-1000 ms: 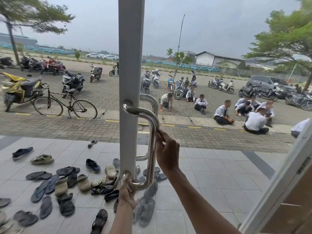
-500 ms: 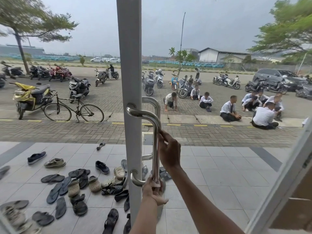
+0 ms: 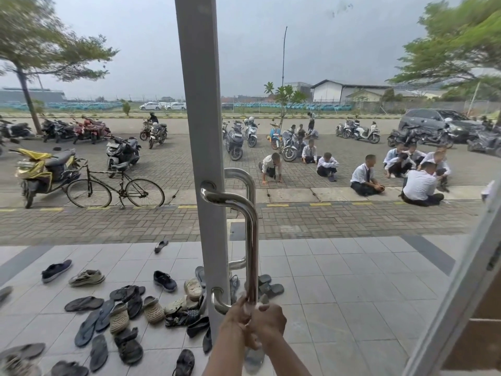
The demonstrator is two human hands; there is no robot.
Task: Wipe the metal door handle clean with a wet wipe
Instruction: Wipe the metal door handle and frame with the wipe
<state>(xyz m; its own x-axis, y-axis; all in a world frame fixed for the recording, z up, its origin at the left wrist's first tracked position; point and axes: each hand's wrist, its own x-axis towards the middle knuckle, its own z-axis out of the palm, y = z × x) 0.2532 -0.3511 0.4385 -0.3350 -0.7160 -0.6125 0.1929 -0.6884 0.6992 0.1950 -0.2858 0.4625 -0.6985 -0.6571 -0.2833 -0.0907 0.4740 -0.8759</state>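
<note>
A polished metal door handle (image 3: 252,240) runs vertically on the pale door frame (image 3: 200,131) of a glass door. A matching handle (image 3: 244,177) shows on the far side of the glass. Both my hands meet at the bar's lower end. My left hand (image 3: 236,316) is wrapped round the bar just above the bottom bend, with a small pale patch of the wet wipe (image 3: 247,310) showing under its fingers. My right hand (image 3: 268,321) is closed against the same spot from the right, touching the left hand. Most of the wipe is hidden.
Through the glass, several shoes and sandals (image 3: 122,313) lie on the tiled porch. A second door's pale edge (image 3: 461,294) slants at the right. Beyond stand a bicycle (image 3: 113,189) and parked motorbikes (image 3: 46,169), and people (image 3: 417,183) sit on the paving.
My right hand has slid down the bar from its middle to the bottom, joining the left hand. The left hand moved from the lower bend onto the bar.
</note>
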